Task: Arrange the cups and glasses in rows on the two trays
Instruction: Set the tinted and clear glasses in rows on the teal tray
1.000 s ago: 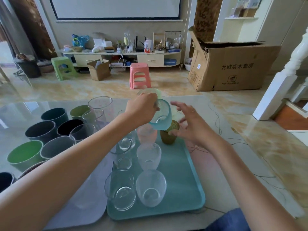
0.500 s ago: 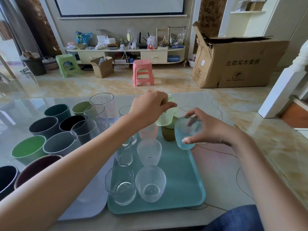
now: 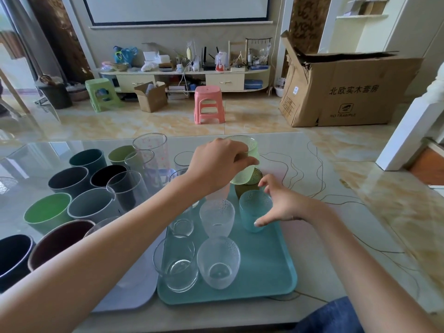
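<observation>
- Grey tray [image 3: 134,299] at the tabletop's left: opaque cups [image 3: 69,179] packed close; near-left ones cut off by the frame.
- Left hand [image 3: 216,164] grips the pale green glass [image 3: 247,162] above the teal tray's [image 3: 264,267] far edge.
- Right hand [image 3: 281,205], fingers spread, beside the blue glass [image 3: 252,210] standing mid-tray; contact unclear.
- Tray's right near corner bare.

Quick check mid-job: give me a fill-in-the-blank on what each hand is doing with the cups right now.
1. The left hand grips a pale ____ cup from above.
2. The blue cup stands on the ____ tray.
3. The right hand is beside the ____ cup.

Missing words: green; teal; blue
</observation>
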`<state>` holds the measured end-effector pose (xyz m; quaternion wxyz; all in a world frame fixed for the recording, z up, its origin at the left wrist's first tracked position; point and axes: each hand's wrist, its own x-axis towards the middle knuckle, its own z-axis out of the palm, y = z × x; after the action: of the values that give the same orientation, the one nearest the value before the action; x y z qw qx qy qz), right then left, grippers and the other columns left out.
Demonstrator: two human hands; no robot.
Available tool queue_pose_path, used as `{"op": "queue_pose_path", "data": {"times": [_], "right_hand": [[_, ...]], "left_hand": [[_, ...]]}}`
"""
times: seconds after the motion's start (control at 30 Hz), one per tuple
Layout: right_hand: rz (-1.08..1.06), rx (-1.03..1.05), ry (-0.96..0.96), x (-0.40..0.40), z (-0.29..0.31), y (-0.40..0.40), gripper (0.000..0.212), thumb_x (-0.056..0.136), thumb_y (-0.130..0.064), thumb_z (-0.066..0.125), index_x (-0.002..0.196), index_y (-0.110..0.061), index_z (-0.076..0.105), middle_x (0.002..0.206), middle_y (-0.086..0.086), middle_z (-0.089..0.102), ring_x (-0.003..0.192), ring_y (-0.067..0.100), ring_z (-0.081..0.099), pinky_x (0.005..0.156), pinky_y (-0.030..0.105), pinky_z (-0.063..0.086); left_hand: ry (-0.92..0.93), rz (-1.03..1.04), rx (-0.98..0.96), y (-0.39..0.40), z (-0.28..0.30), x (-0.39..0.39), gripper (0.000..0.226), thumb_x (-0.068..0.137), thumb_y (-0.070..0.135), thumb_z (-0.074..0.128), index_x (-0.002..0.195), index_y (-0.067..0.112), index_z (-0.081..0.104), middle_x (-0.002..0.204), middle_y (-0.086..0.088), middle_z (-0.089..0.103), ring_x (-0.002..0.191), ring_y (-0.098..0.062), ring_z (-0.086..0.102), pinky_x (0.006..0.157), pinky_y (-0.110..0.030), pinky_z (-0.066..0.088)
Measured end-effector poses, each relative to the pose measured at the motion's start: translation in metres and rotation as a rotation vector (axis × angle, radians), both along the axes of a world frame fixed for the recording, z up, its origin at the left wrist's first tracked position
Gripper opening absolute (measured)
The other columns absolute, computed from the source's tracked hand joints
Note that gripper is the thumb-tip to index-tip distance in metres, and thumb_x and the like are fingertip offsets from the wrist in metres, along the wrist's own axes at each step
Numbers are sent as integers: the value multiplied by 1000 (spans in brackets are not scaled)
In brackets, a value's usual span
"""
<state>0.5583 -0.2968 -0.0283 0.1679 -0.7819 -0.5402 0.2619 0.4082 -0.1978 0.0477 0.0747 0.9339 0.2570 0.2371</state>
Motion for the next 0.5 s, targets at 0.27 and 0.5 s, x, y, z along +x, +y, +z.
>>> {"op": "queue_pose_path", "data": {"times": [0.27,0.5], "right_hand": [[-94,240,815,8,53,-24,57,84,-63,33,134,-38,39,139,-5,41,121,19,47,87,45,55],[-145,213,240,22,53,-35,20,95,-19,44,95,-30,61,102,24,56,80,30,57,58,38,59]], "left_hand": [[80,-113,133,-26,-16,13,36,87,53,53,81,19,63,83,-1,60,80,-22,58,59,-27,33],[-90,-447,249,-46,-36,14,31,87,39,52,86,13,68,81,-3,68,81,-24,64,50,-33,51]]}}
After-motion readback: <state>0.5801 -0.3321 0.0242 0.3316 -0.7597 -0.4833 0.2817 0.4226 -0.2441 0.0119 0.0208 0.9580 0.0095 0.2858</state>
